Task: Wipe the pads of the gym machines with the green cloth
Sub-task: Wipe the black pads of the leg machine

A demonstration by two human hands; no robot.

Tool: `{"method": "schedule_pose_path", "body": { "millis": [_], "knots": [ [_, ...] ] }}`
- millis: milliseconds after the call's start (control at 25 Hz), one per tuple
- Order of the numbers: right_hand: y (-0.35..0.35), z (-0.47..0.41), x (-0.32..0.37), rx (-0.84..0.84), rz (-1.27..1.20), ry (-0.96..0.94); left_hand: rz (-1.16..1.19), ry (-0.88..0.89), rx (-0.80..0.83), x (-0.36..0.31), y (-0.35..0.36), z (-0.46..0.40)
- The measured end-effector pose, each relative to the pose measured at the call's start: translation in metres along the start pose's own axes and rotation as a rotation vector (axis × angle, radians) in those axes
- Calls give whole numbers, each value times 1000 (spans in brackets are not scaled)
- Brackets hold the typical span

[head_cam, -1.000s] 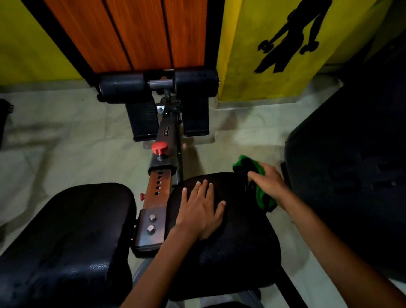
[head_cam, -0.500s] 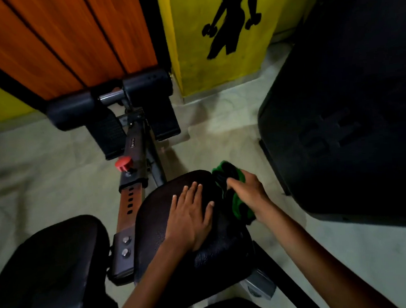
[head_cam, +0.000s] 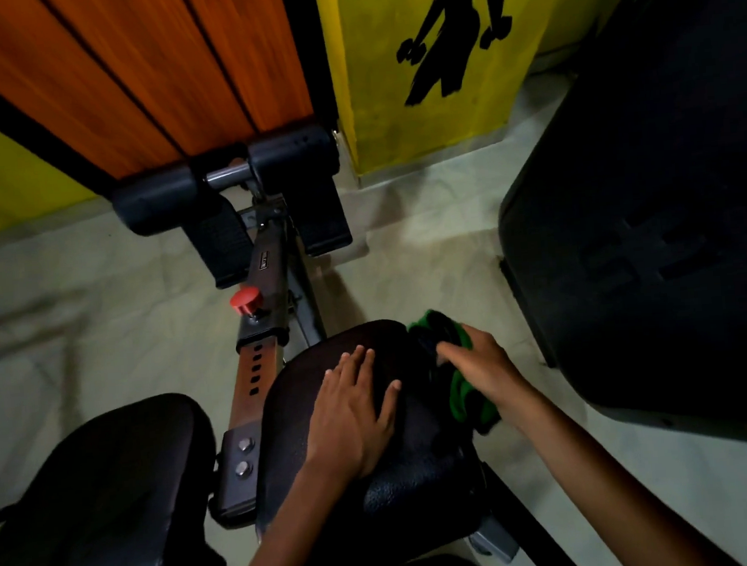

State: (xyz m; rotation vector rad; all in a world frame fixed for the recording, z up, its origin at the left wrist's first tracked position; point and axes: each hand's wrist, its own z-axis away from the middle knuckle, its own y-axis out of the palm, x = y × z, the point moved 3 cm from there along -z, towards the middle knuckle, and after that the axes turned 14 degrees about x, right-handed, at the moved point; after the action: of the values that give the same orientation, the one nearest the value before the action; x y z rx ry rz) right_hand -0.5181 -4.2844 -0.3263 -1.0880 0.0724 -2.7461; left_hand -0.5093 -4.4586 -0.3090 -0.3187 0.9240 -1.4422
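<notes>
Two black pads sit side by side on a gym machine. My left hand [head_cam: 354, 410] lies flat with straight fingers on top of the right pad [head_cam: 404, 493]. My right hand [head_cam: 479, 364] holds the green cloth [head_cam: 463, 391] against that pad's right edge, fingers curled over the bunched fabric. The left pad [head_cam: 99, 501] is untouched at the lower left.
A metal beam with a red knob [head_cam: 245, 299] runs from between the pads to two black foam rollers [head_cam: 223, 182] by the orange and yellow wall. A large black machine body [head_cam: 651, 228] stands close on the right. Pale tiled floor [head_cam: 101, 328] lies around.
The view has swung and tilted to the right. My right hand with the cloth has slid a little along the right pad's edge; my left hand has stayed flat on the pad.
</notes>
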Motion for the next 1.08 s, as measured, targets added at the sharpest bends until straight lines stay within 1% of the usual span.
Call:
{"method": "schedule_pose_path", "body": {
  "millis": [80,160,200,280,400,520,560,680,760,920,1000,1080],
  "knots": [
    [0,-3,-4,26,-15,23,15,-54,-17,3,0,-1],
    [0,-37,10,26,13,45,22,-99,-27,3,0,-4],
    [0,-55,21,52,24,53,16,-118,-28,4,0,-6],
    [5,-83,32,128,107,49,25,-161,-37,12,-1,-5],
    [-2,-81,29,163,228,24,31,-189,-79,23,-4,-4],
    [-1,-97,42,276,295,43,37,-164,-100,22,-3,-5],
    [9,-111,54,342,363,61,54,-150,-97,22,-4,-6],
    [56,-153,83,626,671,89,115,-97,-128,36,-6,-7],
    [66,-165,85,705,758,86,167,-49,-109,47,-5,-2],
    [32,-169,64,759,649,188,204,36,-89,56,-3,4],
    [49,-178,67,797,645,186,221,45,-88,58,-2,4],
    [87,-186,75,924,688,161,223,49,-104,60,-2,4]
  ]
}}
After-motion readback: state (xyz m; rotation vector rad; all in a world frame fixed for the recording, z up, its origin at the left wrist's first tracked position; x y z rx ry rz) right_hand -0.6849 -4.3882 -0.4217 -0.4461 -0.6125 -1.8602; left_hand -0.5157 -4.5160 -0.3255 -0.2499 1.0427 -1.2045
